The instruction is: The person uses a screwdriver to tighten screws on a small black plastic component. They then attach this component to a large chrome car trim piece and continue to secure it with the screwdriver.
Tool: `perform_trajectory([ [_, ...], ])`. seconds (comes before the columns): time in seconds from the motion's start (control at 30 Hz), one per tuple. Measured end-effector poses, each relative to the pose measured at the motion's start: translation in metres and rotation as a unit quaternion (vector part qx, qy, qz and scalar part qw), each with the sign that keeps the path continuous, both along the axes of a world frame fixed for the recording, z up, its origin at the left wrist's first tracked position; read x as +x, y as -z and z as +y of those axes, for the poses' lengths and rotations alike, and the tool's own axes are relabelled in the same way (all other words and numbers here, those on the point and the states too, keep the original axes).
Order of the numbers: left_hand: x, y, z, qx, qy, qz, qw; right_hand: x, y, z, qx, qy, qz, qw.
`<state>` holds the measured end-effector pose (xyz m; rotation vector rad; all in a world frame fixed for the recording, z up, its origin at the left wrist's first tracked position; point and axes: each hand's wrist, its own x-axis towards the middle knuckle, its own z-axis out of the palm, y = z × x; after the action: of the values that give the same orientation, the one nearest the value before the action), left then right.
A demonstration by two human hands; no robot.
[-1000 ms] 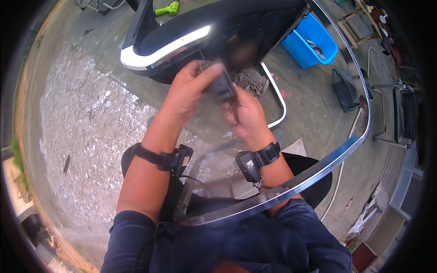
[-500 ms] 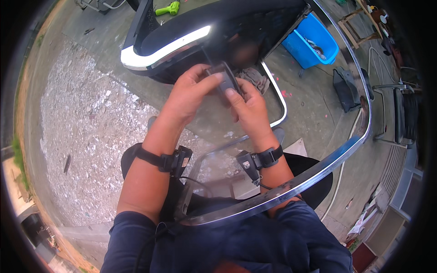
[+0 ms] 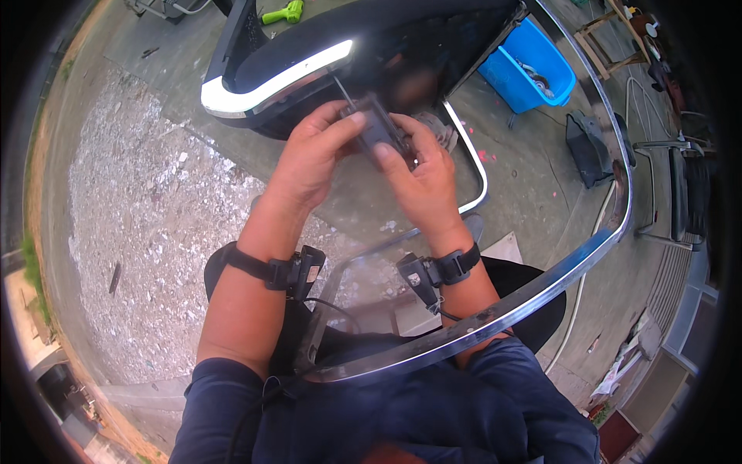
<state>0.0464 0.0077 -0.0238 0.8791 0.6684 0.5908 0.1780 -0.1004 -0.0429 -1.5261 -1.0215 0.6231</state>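
A dark grey rectangular block (image 3: 376, 127), its exact kind unclear, is gripped between my two hands. A thin metal rod (image 3: 344, 89) sticks out past its far left end. My left hand (image 3: 313, 151) is closed on the block's left side, thumb across its top. From the right, my right hand (image 3: 423, 174) clasps the near end, its thumb pressed on the upper face. The fingers underneath are mostly hidden. Just beyond the hands lies a tipped chair with a black seat (image 3: 394, 46) and a shiny metal armrest (image 3: 270, 85). Its chrome tube frame (image 3: 541, 290) curves over my right arm and lap.
A blue plastic bin (image 3: 514, 85) with loose parts stands at the far right, a dark bag (image 3: 589, 151) nearer. Behind the chair lies a green power tool (image 3: 284, 12). Crumpled cloth (image 3: 440, 131) sits beyond my right hand. Pale flaked debris (image 3: 154, 232) covers the left floor.
The block has shifted slightly up and left in my hands, and its angle has changed a little. The thin rod now shows more sharply. Both hands keep their hold.
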Motion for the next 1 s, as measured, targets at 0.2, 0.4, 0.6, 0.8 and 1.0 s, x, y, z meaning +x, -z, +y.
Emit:
perform_trajectory([
  [0.2,-0.002,0.007,-0.002,-0.023,0.008,-0.028,0.999,-0.002,-0.016,-0.001,-0.003,0.031,-0.139,0.990],
  [0.4,-0.006,0.006,-0.001,-0.037,0.028,-0.051,0.998,-0.005,0.002,0.008,0.051,0.019,0.044,0.998],
  [0.6,-0.009,0.003,-0.004,-0.028,0.003,-0.047,0.998,-0.018,-0.014,0.000,-0.051,-0.039,0.556,0.829],
  [0.8,-0.006,-0.003,-0.002,-0.027,0.002,-0.047,0.999,-0.024,-0.006,-0.001,-0.033,-0.138,0.624,0.769],
  [1.0,0.002,-0.001,0.001,0.074,-0.054,0.043,0.995,-0.030,-0.009,-0.004,-0.065,-0.043,0.294,0.953],
])
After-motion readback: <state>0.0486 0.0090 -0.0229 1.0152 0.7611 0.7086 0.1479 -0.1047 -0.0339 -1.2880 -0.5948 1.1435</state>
